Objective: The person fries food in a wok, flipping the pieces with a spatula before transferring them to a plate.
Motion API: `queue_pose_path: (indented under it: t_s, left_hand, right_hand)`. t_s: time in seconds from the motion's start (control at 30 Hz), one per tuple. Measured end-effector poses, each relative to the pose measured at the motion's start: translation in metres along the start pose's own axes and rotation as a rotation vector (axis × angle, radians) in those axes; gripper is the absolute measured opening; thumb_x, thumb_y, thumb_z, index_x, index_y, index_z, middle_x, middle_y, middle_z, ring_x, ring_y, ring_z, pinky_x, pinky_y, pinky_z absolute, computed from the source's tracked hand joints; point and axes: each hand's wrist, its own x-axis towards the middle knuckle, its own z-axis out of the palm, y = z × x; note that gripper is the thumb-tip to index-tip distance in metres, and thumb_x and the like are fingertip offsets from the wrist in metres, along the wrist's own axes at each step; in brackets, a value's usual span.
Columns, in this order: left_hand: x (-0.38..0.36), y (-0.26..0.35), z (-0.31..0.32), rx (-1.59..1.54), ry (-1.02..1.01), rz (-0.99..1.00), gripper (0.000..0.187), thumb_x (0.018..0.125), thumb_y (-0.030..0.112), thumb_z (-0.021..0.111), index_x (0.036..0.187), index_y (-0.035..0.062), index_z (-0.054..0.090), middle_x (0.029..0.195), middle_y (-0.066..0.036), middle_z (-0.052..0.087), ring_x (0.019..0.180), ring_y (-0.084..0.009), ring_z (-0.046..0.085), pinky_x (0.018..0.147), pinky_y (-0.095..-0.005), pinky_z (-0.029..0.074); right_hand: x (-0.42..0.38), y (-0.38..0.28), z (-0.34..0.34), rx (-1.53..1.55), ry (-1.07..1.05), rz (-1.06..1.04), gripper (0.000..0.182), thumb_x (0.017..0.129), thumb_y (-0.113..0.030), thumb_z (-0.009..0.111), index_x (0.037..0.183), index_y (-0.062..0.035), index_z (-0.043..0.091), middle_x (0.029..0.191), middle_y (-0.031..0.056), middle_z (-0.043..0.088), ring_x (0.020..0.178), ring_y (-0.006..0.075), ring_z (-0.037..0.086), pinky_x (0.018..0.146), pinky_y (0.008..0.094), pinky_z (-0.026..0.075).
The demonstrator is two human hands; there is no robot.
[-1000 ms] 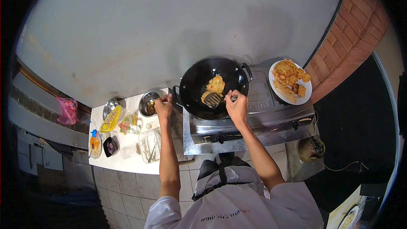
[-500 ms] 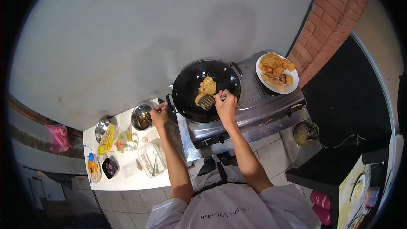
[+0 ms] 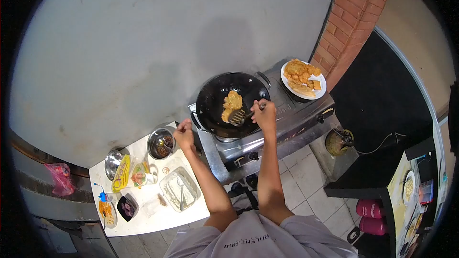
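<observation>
My right hand (image 3: 264, 113) grips the handle of a slotted spatula (image 3: 237, 117). Its blade lies in the black wok (image 3: 210, 91), at the lower end of a golden fritter (image 3: 233, 101), touching or slightly under it. Beside the wok's left handle (image 3: 197, 122) is my left hand (image 3: 184, 134), its fingers curled in; whatever they might hold is hidden. Just left of that hand, a steel bowl (image 3: 154, 149) contains a dark brown mix and a spoon (image 3: 165, 145).
The wok sits on a steel gas stove (image 3: 287, 136). A plate (image 3: 315, 94) of fried pieces stands at its back right. On the white table (image 3: 143, 220) are a tub (image 3: 196, 187) with a spoon, a yellow packet (image 3: 123, 174), a second steel bowl (image 3: 113, 162) and a black dish (image 3: 120, 210).
My left hand has moved away from the steel bowl, nearer the wok's left handle. The spatula has shifted slightly right against the fritter. The whole view has tilted and shifted.
</observation>
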Motion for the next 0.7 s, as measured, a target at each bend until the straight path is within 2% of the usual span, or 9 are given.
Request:
queue_pose_path:
  t_s: [0.1, 0.23, 0.27, 0.53, 0.6, 0.63, 0.7]
  left_hand:
    - [-0.007, -0.002, -0.003, -0.029, -0.048, -0.041, 0.021, 0.079, 0.011, 0.069, 0.094, -0.0035, 0.065, 0.066, 0.004, 0.053, 0.06, -0.0033, 0.044, 0.056, -0.0172, 0.035]
    - [-0.011, 0.007, -0.006, -0.055, -0.072, 0.021, 0.025, 0.08, 0.015, 0.069, 0.096, -0.0035, 0.065, 0.066, 0.005, 0.051, 0.058, -0.0032, 0.041, 0.054, -0.0175, 0.033]
    - [-0.013, 0.011, -0.007, -0.045, -0.1, 0.007, 0.026, 0.08, 0.016, 0.069, 0.097, -0.0033, 0.065, 0.065, 0.005, 0.05, 0.058, -0.0033, 0.041, 0.053, -0.0177, 0.032]
    - [-0.01, 0.0, -0.006, 0.062, -0.182, 0.051, 0.029, 0.08, 0.019, 0.069, 0.101, -0.0004, 0.065, 0.063, 0.005, 0.048, 0.055, -0.0041, 0.037, 0.05, -0.0205, 0.031]
    - [-0.009, -0.002, -0.006, 0.059, -0.192, 0.059, 0.029, 0.079, 0.019, 0.069, 0.101, 0.0007, 0.066, 0.064, 0.004, 0.049, 0.055, -0.0048, 0.038, 0.051, -0.022, 0.032]
    - [-0.009, -0.002, -0.005, 0.05, -0.186, 0.058, 0.029, 0.079, 0.019, 0.069, 0.101, 0.0007, 0.066, 0.064, 0.004, 0.049, 0.055, -0.0048, 0.038, 0.051, -0.022, 0.032]
    - [-0.009, -0.002, -0.005, 0.133, -0.142, 0.056, 0.029, 0.078, 0.018, 0.07, 0.101, 0.0012, 0.066, 0.065, 0.003, 0.049, 0.055, -0.0055, 0.039, 0.052, -0.0225, 0.033]
  right_hand:
    - [-0.016, -0.013, -0.004, 0.012, 0.063, -0.112, 0.026, 0.087, -0.009, 0.053, 0.066, 0.0042, 0.052, 0.065, 0.009, 0.062, 0.043, 0.012, 0.057, 0.035, 0.0249, 0.045]
    - [-0.034, -0.017, -0.006, 0.063, 0.135, -0.124, 0.024, 0.09, -0.009, 0.05, 0.072, 0.0058, 0.056, 0.067, 0.0092, 0.061, 0.047, 0.0116, 0.058, 0.04, 0.0243, 0.048]
    - [-0.036, -0.013, -0.008, 0.025, 0.126, -0.132, 0.021, 0.09, -0.013, 0.052, 0.077, 0.0033, 0.059, 0.065, 0.0096, 0.061, 0.049, 0.0129, 0.06, 0.042, 0.0256, 0.05]
    - [-0.033, -0.023, -0.018, -0.008, 0.172, -0.215, 0.017, 0.087, -0.011, 0.056, 0.078, 0.003, 0.059, 0.065, 0.0095, 0.063, 0.052, 0.0126, 0.061, 0.044, 0.0254, 0.049]
    - [-0.021, -0.021, -0.018, -0.03, 0.142, -0.211, 0.01, 0.082, -0.006, 0.057, 0.08, 0.0035, 0.058, 0.066, 0.0145, 0.062, 0.055, 0.0211, 0.063, 0.047, 0.0303, 0.048]
    - [-0.011, -0.015, -0.018, -0.035, 0.135, -0.221, 0.01, 0.082, -0.006, 0.057, 0.08, 0.0035, 0.058, 0.066, 0.0145, 0.062, 0.055, 0.0211, 0.063, 0.047, 0.0303, 0.048]
    - [0.006, -0.01, -0.016, -0.262, 0.1, -0.384, 0.007, 0.078, -0.002, 0.057, 0.082, 0.0037, 0.056, 0.069, 0.0197, 0.06, 0.062, 0.0324, 0.062, 0.054, 0.0373, 0.047]
